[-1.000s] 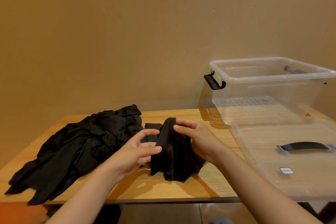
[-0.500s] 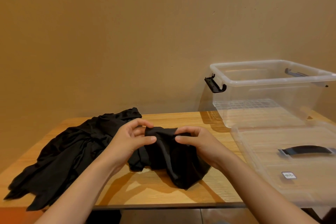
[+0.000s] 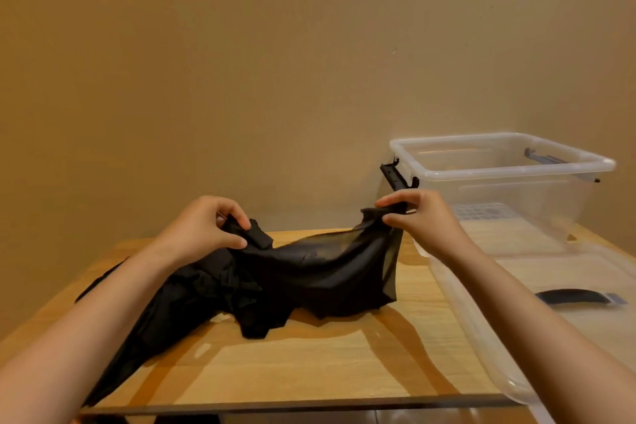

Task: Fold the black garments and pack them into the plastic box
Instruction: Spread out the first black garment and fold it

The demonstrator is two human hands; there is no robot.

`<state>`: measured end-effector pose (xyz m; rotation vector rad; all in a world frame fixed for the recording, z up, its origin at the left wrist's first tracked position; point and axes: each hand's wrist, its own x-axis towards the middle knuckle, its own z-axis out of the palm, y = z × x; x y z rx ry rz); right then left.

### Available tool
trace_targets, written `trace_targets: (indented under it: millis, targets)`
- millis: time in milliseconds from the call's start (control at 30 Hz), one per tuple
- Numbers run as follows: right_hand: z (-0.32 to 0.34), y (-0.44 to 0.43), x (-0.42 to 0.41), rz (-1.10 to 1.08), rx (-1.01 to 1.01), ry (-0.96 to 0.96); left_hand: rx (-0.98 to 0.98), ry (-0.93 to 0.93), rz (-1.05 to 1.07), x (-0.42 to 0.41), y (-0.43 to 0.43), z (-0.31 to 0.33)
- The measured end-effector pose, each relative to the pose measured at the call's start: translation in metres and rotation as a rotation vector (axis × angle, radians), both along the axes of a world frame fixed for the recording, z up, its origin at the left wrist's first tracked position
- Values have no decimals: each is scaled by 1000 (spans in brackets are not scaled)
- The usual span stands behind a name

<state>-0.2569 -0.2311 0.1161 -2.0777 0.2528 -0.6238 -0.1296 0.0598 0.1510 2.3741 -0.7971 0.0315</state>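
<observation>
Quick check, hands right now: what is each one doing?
Left hand: closed, pinching one end of the black garment.
Right hand: closed, pinching the garment's other end, lifted above the table.

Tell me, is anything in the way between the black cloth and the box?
Nothing visible is. The box is open and looks empty; its lid lies off, flat on the table in front of it. The left hand and right hand hold the cloth just left of the box.

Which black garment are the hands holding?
The sheer black garment, pinched by the left hand and right hand and stretched between them; the black pile lies loose on the wooden table.
</observation>
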Motion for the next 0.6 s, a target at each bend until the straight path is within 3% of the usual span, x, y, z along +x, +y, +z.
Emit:
trace_targets:
  millis: [367,600]
  targets:
    - [61,-21,10,-107,-52,-270,-137,-271,78,19,10,67]
    - [100,-22,17,-150,-117,-376,15,-394,92,33,1,100]
